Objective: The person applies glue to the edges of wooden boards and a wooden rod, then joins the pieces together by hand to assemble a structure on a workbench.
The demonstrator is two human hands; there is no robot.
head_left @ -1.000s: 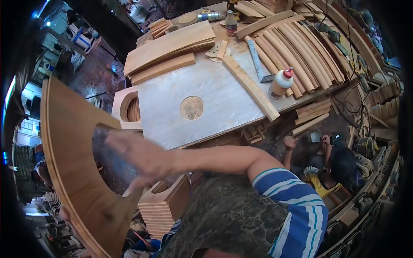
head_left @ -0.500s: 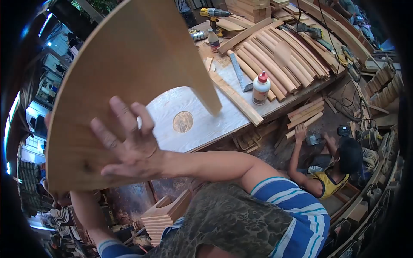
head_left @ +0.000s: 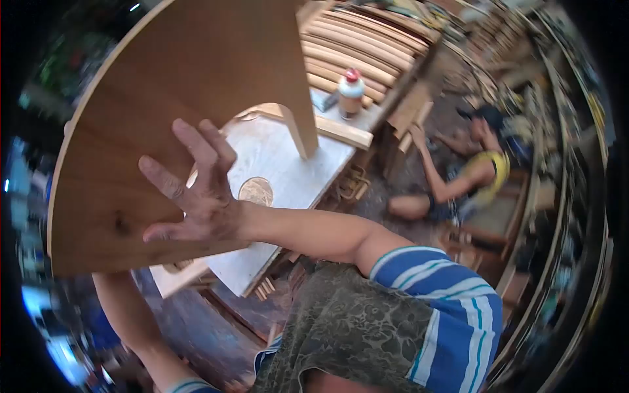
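A large curved wooden panel (head_left: 196, 72) stands tilted in front of me, its narrow leg-like end reaching down over the pale worktable (head_left: 288, 141). My right hand (head_left: 206, 190) is spread against the panel's near face, fingers apart. Behind the panel goes my left forearm; only a bit of my left hand (head_left: 67, 128) shows at the panel's left edge, gripping there, and the rest is hidden. Below the panel's arched cut-out lies a round brown disc-like patch (head_left: 255, 192) on the tabletop.
A white glue bottle with a red cap (head_left: 350, 95) stands beside a wooden strip (head_left: 344, 132). Rounded wooden slats (head_left: 357, 42) are stacked at the back. To the right a person in a yellow top (head_left: 491, 173) sits low, with hands at some wood pieces (head_left: 409, 121).
My view has turned to the right, so the table, bottle and seated person appear shifted left. The panel and both hands keep nearly the same place before me.
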